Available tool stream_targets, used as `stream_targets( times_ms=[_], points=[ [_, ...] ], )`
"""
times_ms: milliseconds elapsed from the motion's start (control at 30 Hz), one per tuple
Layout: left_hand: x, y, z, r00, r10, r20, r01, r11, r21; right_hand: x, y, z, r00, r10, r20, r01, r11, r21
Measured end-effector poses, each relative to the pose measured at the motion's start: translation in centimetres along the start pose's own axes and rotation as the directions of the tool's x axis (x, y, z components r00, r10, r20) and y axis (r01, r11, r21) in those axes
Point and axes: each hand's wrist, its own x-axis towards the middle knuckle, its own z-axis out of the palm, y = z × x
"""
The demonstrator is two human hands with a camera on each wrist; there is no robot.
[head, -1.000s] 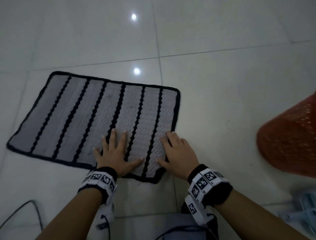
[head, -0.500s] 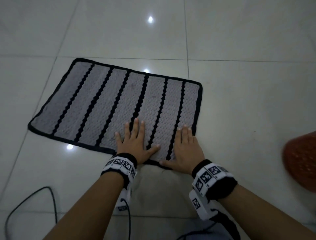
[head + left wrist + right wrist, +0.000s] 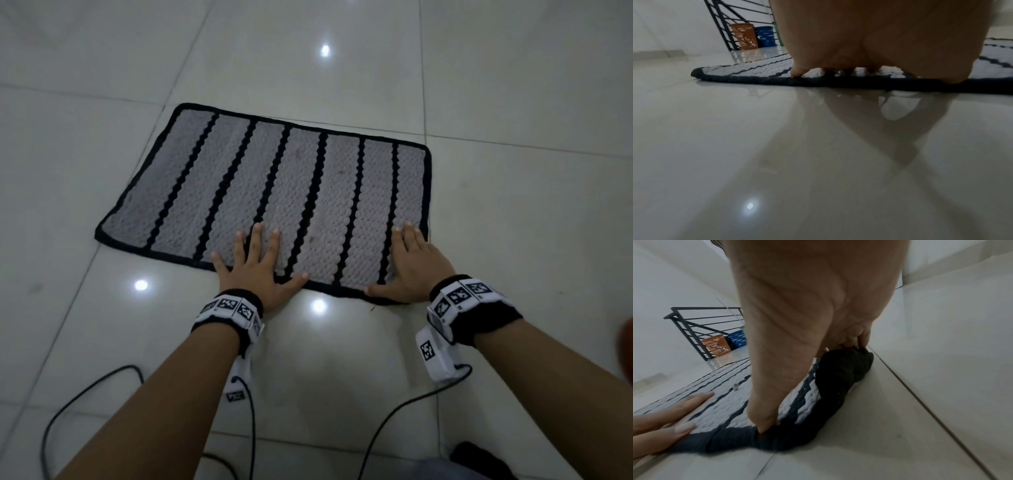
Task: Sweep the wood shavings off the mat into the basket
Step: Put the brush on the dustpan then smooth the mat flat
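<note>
Hands spread apart, flat on knobbly woven mat (image 3: 308, 192)

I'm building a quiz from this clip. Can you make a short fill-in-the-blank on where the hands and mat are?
1. Both hands lie flat on the ____ edge of the mat.
2. The right hand rests at the mat's near-____ corner.
3. The mat's stripes are ____.
4. The left hand has its fingers ____.

Missing words: near; right; black; spread

Knobbly woven cloth mat (image 3: 308, 198) lies on glossy, smooth, reflective floor tiles (image 3: 513, 240).
</note>
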Motion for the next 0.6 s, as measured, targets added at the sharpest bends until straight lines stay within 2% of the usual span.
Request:
stream_targets(
  times_ms=[600],
  points=[
    [-0.2, 1.6, -0.4, 0.998, -0.066, 0.002, 0.066, 0.997, -0.043, 1.2, -0.6, 0.1, 0.997, 0.06, -0.052, -0.053, 0.991, 0.119]
  ],
)
